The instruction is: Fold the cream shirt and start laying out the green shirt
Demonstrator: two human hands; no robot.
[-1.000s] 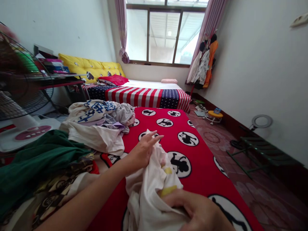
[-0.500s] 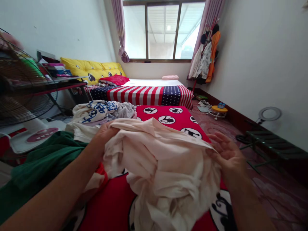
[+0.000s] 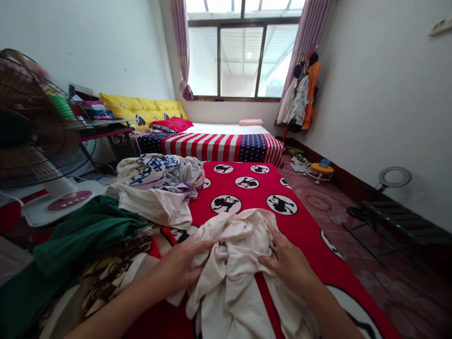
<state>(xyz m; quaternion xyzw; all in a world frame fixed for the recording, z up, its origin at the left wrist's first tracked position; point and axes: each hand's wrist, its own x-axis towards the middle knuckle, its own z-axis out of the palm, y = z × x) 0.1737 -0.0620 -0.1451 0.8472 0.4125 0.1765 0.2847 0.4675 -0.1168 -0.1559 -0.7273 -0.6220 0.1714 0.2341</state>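
Red cover (image 3: 254, 200) lies under the crumpled white garment (image 3: 229, 280). On its two sides, your left hand (image 3: 178, 267) and right hand (image 3: 289, 263) touch it with fingers half bent; whether they grip, I cannot tell. Further left lie a green cloth (image 3: 88, 230) and a clothes pile (image 3: 157, 172).

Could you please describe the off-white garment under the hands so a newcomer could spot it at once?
Start at the red cloth with black figures in white circles. On its near part lies the crumpled off-white garment. Unlike the white garment farther left, it has the left hand and the right hand on it.
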